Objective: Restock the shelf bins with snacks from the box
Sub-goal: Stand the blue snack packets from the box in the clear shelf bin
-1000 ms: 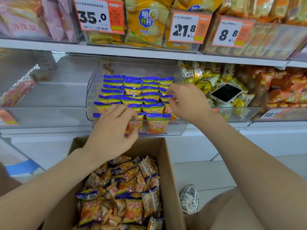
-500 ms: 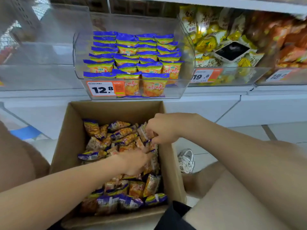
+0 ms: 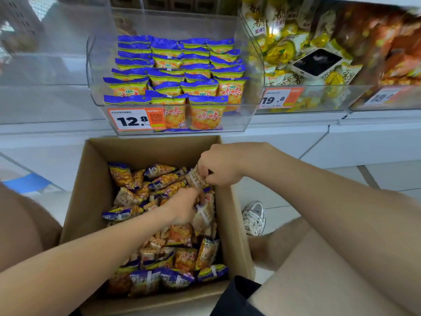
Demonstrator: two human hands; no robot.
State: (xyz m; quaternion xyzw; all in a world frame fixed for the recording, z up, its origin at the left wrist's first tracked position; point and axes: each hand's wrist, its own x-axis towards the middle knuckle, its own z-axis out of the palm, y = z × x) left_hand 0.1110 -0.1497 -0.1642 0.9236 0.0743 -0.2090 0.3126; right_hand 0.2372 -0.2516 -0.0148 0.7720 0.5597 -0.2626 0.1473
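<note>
The shelf bin (image 3: 237, 120) holds packed rows of snack packets (image 3: 198, 87), but the box (image 3: 91, 190) remains heaped: right hand (image 3: 218, 167) fingers pinch a packet (image 3: 195, 177) by its far right corner, while left hand (image 3: 184, 206) fingers dig into the pile, their grip hidden.

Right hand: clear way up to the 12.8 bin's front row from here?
Probably yes. The right hand pinches a snack packet over the cardboard box; the clear bin sits just beyond and above, its top looks open, and nothing stands between.
</note>
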